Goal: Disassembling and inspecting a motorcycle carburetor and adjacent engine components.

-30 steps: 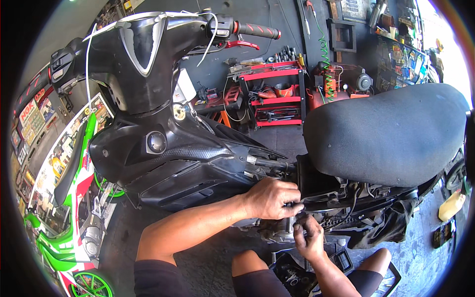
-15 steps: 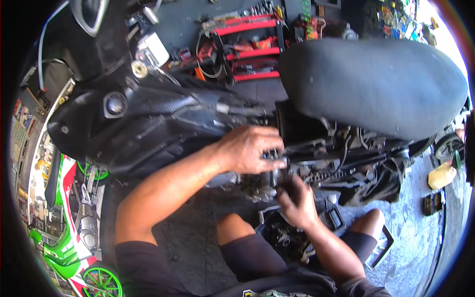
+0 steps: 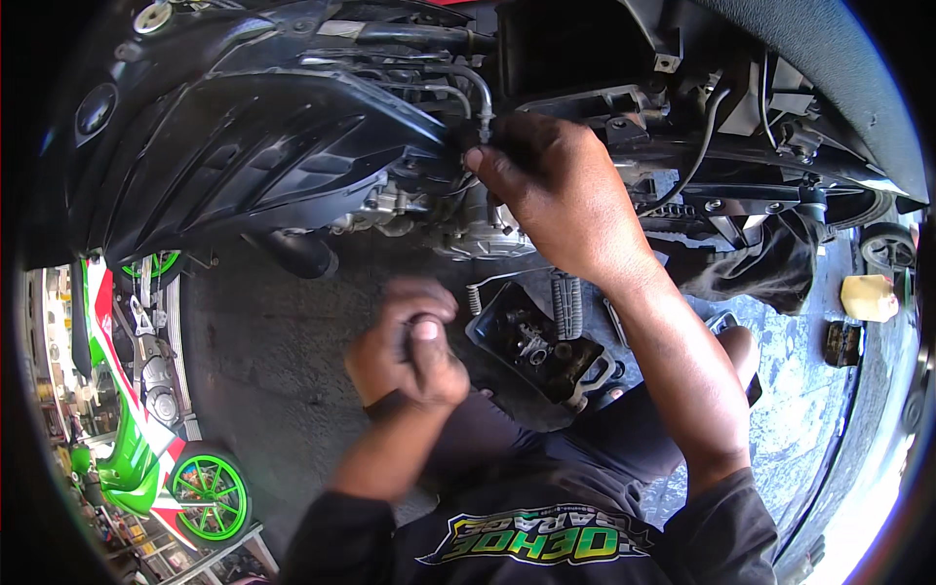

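My right hand (image 3: 565,190) reaches into the middle of a partly stripped black motorcycle. Its thumb and fingers close near the lower end of a thin metal pipe (image 3: 482,93); whatever they grip is hidden. Just below it shows the grey metal engine (image 3: 480,240). Away from the motorcycle, low and left of the engine, my left hand (image 3: 405,356) is curled with the thumb over the fingers, slightly blurred. What it may hold cannot be made out. Between my knees a black tray (image 3: 495,320) contains a metal part (image 3: 533,348), and a coil spring (image 3: 566,307) lies across its edge.
Black body panels (image 3: 263,156) fill the upper left, and the seat (image 3: 858,78) overhangs the upper right. A green, white and red motorcycle (image 3: 132,419) stands at left. At right are a black cloth (image 3: 765,268), a yellowish jug (image 3: 868,297) and a dark square container (image 3: 842,343).
My left hand has come off the motorcycle and drawn back toward me. My right hand has moved up onto the pipe area. The view has shifted closer to the motorcycle.
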`<act>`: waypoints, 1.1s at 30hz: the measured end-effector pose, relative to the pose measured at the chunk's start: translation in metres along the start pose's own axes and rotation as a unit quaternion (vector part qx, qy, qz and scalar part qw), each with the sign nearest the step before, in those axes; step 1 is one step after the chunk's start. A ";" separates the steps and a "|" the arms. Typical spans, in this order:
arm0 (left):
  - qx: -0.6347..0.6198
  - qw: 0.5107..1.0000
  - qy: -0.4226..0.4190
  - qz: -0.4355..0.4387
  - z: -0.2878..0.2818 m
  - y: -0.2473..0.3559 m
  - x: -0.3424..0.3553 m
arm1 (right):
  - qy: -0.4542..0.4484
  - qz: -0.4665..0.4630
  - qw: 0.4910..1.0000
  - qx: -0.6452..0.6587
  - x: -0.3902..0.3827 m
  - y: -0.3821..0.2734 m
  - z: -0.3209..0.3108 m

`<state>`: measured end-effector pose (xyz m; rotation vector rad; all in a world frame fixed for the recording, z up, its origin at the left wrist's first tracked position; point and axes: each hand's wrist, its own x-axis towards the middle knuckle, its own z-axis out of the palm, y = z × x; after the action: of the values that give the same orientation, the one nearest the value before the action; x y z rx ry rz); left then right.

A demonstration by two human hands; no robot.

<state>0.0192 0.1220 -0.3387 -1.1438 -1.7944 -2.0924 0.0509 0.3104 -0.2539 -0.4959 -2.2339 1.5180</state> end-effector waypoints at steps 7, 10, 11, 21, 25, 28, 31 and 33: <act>0.229 0.805 -0.164 -0.523 0.017 -0.141 -0.244 | 0.077 -0.111 0.990 -0.026 0.012 0.013 0.003; 0.403 0.737 -0.294 -0.456 0.036 -0.192 -0.275 | 0.056 -0.074 0.996 -0.004 0.008 -0.020 -0.002; 0.437 0.754 -0.295 -0.393 0.006 -0.225 -0.297 | 0.007 -0.133 0.989 -0.063 0.018 -0.019 0.011; 0.357 0.674 -0.336 -0.553 0.013 -0.198 -0.255 | -0.042 -0.283 0.956 -0.063 0.015 -0.002 0.008; 0.216 0.761 -0.324 -0.519 0.000 -0.114 -0.204 | -0.010 -0.307 0.930 -0.201 0.018 -0.010 -0.008; 0.064 0.759 -0.287 -0.581 -0.034 -0.038 -0.124 | -0.035 -0.324 0.907 -0.267 0.031 -0.026 -0.016; -0.183 0.718 -0.157 -0.653 -0.072 0.010 -0.095 | 0.035 -0.406 0.879 -0.247 0.031 -0.038 -0.012; -0.181 0.860 -0.113 -0.464 -0.086 0.016 -0.085 | 0.087 -0.467 0.846 -0.240 0.034 -0.046 -0.004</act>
<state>0.0490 0.0107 -0.3785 -0.6169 -2.4708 -3.0186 0.0204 0.3143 -0.2053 0.3176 -2.1567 0.3953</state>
